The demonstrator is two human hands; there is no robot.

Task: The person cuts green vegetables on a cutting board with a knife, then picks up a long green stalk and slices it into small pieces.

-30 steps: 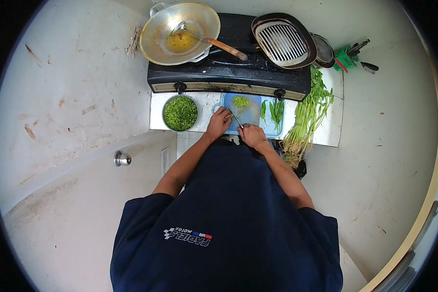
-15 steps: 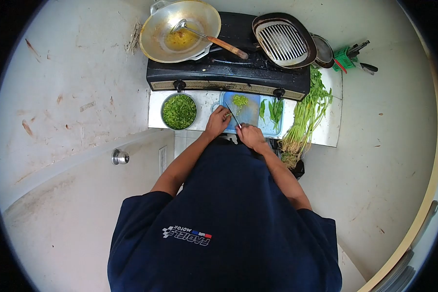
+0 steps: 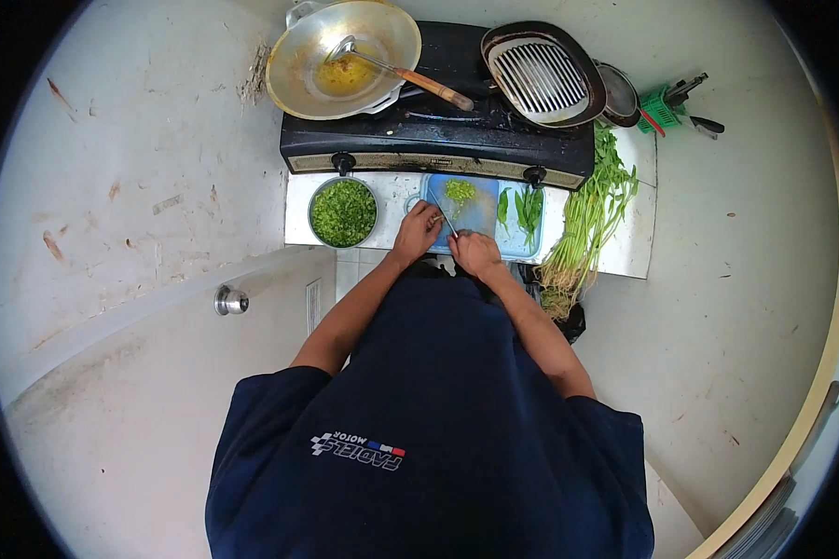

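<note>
On the blue cutting board [image 3: 484,222], my right hand [image 3: 475,253] is closed round the handle of a knife [image 3: 446,215], whose blade slants up and to the left. My left hand [image 3: 418,230] is beside the blade with its fingers bent together. A small pale green vegetable piece shows at its fingertips, mostly hidden by them. Just beyond the blade lies a small heap of chopped greens [image 3: 459,192]. Whole green leaves [image 3: 529,211] rest on the board's right part. Left of my hands stands a round pot [image 3: 376,220] full of finely chopped greens [image 3: 342,213].
Behind the board is a black stove [image 3: 438,140]. It carries a wok [image 3: 289,88] with a wooden-handled ladle [image 3: 433,88] and a grill pan [image 3: 543,80]. A bunch of leafy stalks [image 3: 587,219] lies at the right, near a green basket [image 3: 657,111] of utensils.
The knife and my right hand have shifted slightly away from my body and to the left. My left hand has hardly moved, and the vegetables look the same.
</note>
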